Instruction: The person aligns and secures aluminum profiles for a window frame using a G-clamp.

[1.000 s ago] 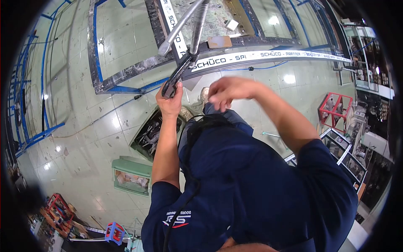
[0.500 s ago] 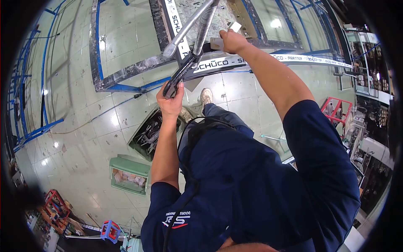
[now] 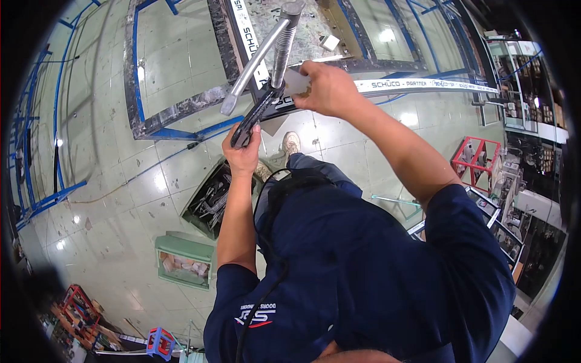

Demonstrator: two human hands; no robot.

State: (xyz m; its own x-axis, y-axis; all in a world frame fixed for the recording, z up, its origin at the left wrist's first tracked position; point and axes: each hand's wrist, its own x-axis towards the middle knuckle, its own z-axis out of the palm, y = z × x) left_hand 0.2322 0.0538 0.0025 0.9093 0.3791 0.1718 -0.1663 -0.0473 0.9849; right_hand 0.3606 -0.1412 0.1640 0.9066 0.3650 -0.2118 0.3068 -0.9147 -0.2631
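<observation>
In the head view, a pale green tiled floor [image 3: 121, 199] is being looked down on, with an open toolbox [image 3: 209, 202] lying below the left hand [image 3: 242, 154] and a red rack [image 3: 478, 160] standing far off to the right of the right hand [image 3: 327, 91]. The black handle [image 3: 254, 118] of a clamp is being gripped by the closed left hand. A small flat plate [image 3: 296, 81] is being pinched by the right hand just beside the clamp's threaded screw [image 3: 281, 45], above the taped frame [image 3: 417, 85]. Since half a second ago, the right hand has been drawn back from the frame toward the screw.
</observation>
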